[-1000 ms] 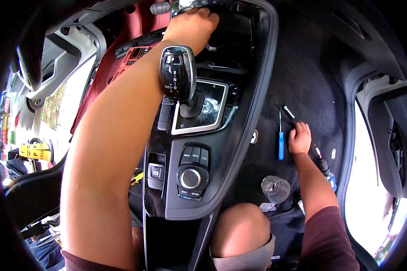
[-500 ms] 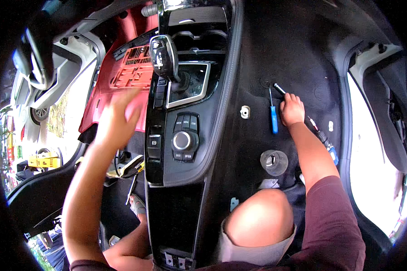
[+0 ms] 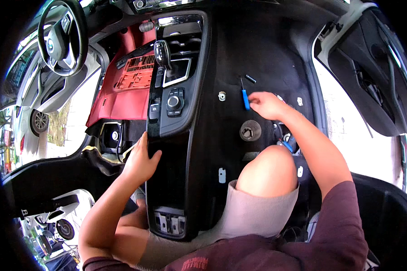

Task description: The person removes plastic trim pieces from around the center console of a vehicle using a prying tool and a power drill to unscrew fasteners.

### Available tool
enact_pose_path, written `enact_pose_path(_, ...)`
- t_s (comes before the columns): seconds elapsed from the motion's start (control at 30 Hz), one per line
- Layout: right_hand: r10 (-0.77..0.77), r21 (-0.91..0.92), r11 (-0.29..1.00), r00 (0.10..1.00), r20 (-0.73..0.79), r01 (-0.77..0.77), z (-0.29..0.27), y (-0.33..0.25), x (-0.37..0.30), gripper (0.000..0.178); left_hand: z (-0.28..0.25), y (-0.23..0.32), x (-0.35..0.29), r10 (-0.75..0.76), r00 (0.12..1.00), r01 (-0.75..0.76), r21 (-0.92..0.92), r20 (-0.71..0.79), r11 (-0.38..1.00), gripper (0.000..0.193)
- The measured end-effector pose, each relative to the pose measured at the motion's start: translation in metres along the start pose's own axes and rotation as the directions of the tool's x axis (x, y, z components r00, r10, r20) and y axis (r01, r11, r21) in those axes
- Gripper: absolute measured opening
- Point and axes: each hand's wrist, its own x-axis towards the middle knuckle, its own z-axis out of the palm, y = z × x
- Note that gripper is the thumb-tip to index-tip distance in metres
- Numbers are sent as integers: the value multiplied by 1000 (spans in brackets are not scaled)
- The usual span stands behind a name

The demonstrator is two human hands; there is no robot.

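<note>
My left hand (image 3: 141,163) rests on the left edge of the black centre console (image 3: 167,180), fingers stretched and thumb apart, holding nothing. Across the console, my right hand (image 3: 267,105) reaches low over the dark carpet. Its bent fingertips come right beside the blue handle of a screwdriver (image 3: 245,100), which lies with its shaft pointing away from me. Whether they touch the handle is hard to tell. A short dark cylinder (image 3: 250,78) with a shiny end lies just beyond the screwdriver. Nearer me stands a clear cup (image 3: 250,131) with something small in it.
The gear lever (image 3: 163,55) and a round control knob (image 3: 173,101) rise from the console. A red tool tray (image 3: 138,74) sits on the red mat (image 3: 122,106) to the left. My bent knee (image 3: 269,171) is close to the cup. Light metal brackets (image 3: 222,175) show on the floor.
My left hand has drawn back from above the red mat to the console's edge. My right hand has moved from the dark cylinder, now lying free, to the screwdriver handle. The view has shifted.
</note>
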Motion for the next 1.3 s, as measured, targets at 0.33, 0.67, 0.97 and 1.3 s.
enact_pose_path(0.33,-85,-192,977,994,71,97,-8,-19,-28,34,36,76,-33,517,846,-519,19,-131,854,61)
enact_pose_path(0.67,-371,-113,928,870,-324,354,130,-98,-8,41,88,95,-37,225,969,-242,-212,-99,947,77)
enact_pose_path(0.97,-567,-183,820,730,-381,542,122,-98,20,34,86,95,-34,198,977,-209,-224,-74,952,76)
enact_pose_path(1.3,-674,-334,738,636,-375,586,124,-95,23,41,87,98,-34,184,981,-193,-211,-62,958,77)
